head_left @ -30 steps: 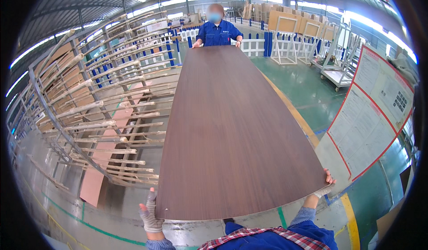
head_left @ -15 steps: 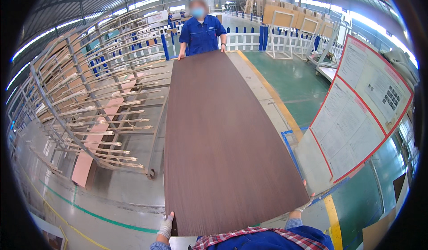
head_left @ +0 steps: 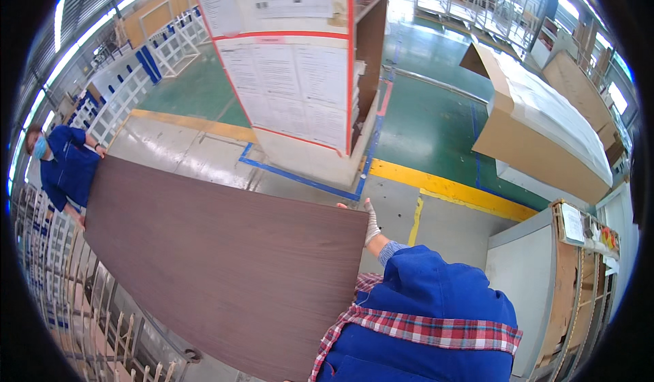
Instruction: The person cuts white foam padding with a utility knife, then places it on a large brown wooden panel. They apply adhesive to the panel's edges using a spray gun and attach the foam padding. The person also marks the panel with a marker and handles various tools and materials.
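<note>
A long dark brown wood-grain panel (head_left: 225,252) stretches from beside my body away to the left. My right hand (head_left: 370,224), in a pale glove or wrap that leaves fingertips bare, grips the panel's near right corner, thumb up along its end and fingertips at the long edge. The near left corner runs out at the lower edge of the picture, and my left hand is not seen. At the far end a co-worker (head_left: 68,167) in blue work clothes and a face mask holds the panel with both hands.
A cabinet (head_left: 286,75) papered with red-bordered sheets stands beyond the panel's far long edge. To the lower left is a rack (head_left: 102,321) with many rods. Right of me are a pale cabinet (head_left: 524,266) and a large cardboard box (head_left: 531,123). White fencing (head_left: 122,96) stands behind the co-worker.
My view has swung to the right, so the co-worker and the panel's far end now appear at the left. My left hand has left the picture. My right hand still grips its corner.
</note>
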